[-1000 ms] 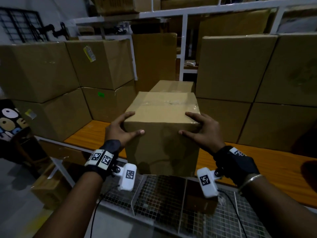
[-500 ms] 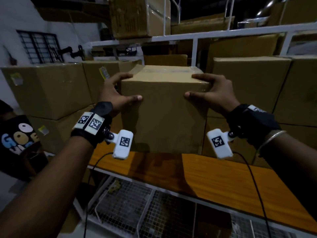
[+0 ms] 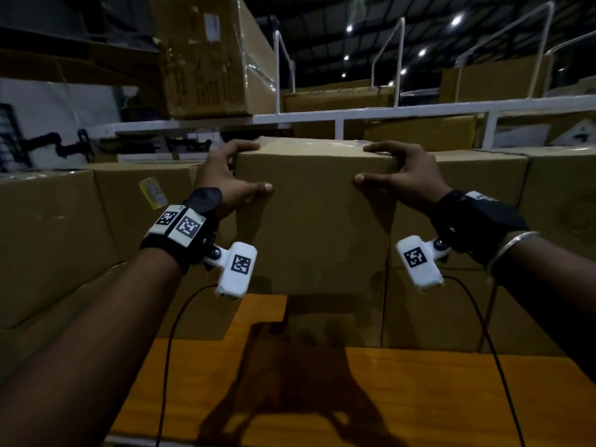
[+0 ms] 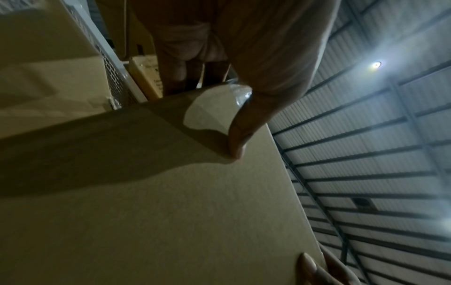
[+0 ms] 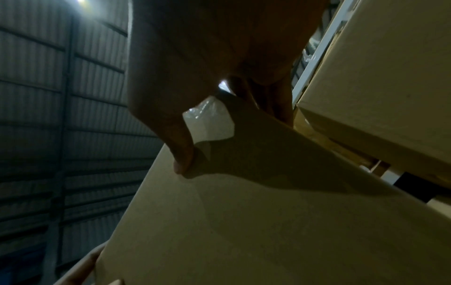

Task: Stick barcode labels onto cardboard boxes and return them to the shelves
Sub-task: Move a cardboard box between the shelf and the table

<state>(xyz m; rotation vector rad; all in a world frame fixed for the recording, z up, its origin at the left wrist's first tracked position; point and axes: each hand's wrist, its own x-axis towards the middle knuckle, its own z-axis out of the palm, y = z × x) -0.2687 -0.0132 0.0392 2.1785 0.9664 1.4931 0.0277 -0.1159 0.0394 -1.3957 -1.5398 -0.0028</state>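
The head view takes in the whole rack: stacked cartons at left, more stacked cartons at right, a white shelf rail running across the far side above them, and a large taped carton standing on that upper level at far left. The orange shelf board lies near, with the shadow of arms and box thrown on it. Neither wrist view shows the board.

In the middle the cardboard box is held up in the air above the board, in the gap between the left and right stacks, its top edge about level with theirs. The left hand has a closed grip on the near upper left corner, fingers over the top, thumb pressed to the near face. The right hand holds the near upper right corner the same way.

The left wrist view shows that near face from below, the thumb flat against it, clear tape glinting on the corner, and a wire mesh panel on a white frame at far left. Beyond it, a ribbed roof with a lamp. The right wrist view shows the box face with the thumb pressed on it, and a neighbouring carton close at right.

A yellow label sits crumpled on a left carton; whether the held box bears a barcode label I cannot tell.
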